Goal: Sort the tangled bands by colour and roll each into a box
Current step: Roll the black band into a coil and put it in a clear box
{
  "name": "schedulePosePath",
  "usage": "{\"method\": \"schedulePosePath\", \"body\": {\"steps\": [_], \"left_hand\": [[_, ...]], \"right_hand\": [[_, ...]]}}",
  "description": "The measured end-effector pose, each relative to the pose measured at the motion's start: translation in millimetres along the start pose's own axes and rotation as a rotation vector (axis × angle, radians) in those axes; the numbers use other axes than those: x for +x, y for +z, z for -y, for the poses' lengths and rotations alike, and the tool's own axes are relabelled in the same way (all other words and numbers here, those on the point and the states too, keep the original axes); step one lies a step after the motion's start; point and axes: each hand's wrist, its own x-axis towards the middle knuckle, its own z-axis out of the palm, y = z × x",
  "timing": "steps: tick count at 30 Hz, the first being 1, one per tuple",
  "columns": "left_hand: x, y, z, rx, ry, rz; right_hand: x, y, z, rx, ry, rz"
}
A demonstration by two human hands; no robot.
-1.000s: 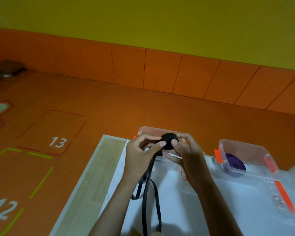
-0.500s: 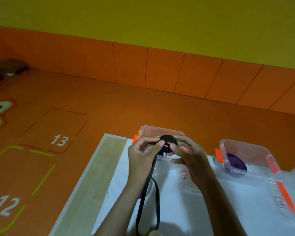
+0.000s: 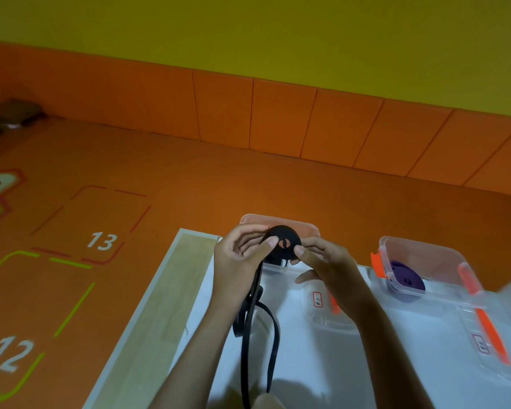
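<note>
Since a second ago the flat black band roll (image 3: 282, 244) has turned face-on, hole showing. Left hand (image 3: 238, 261) and right hand (image 3: 326, 265) both pinch its rim at lower centre, probably to keep the coil tight. It's held over the clear plastic box (image 3: 278, 224); the loose tail (image 3: 245, 335) hangs down. Purple rolled band (image 3: 407, 277) already sits boxed, lower right.

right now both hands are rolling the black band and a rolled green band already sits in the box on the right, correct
Not quite. The head view shows the rolled band in the right box is purple, not green. Both the left hand and right hand are rolling the black band.
</note>
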Motion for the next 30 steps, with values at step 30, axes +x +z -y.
{"method": "schedulePosePath", "body": {"steps": [30], "left_hand": [[6,-6,4,0.098,0.015,0.153]], "right_hand": [[-1,-1,-7,0.179,-0.021,-0.004]]}}
